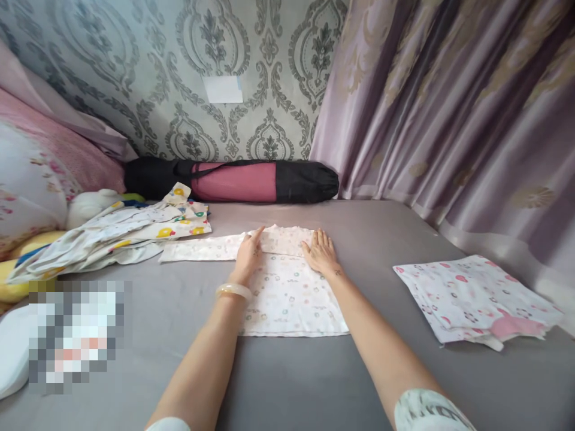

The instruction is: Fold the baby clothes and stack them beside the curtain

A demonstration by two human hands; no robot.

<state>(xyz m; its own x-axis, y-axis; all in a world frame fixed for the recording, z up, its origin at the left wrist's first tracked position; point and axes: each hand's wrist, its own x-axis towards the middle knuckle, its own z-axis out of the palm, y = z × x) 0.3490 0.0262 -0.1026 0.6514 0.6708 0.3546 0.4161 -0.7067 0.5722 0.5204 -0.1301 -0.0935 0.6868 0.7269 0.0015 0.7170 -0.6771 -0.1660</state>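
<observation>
Forearms [204, 359] out: left hand [248, 254], right hand [320, 251] flat, unclenched, on shirt [287, 296].
Shirt's length runs back from palms; sleeve [197, 248] points past left hand.

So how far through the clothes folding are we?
Done: a folded stack sits at right on the bed. In hand: left hand and right hand lie flat on a printed garment spread mid-bed. Left: a loose pile of clothes, unfolded.
</observation>
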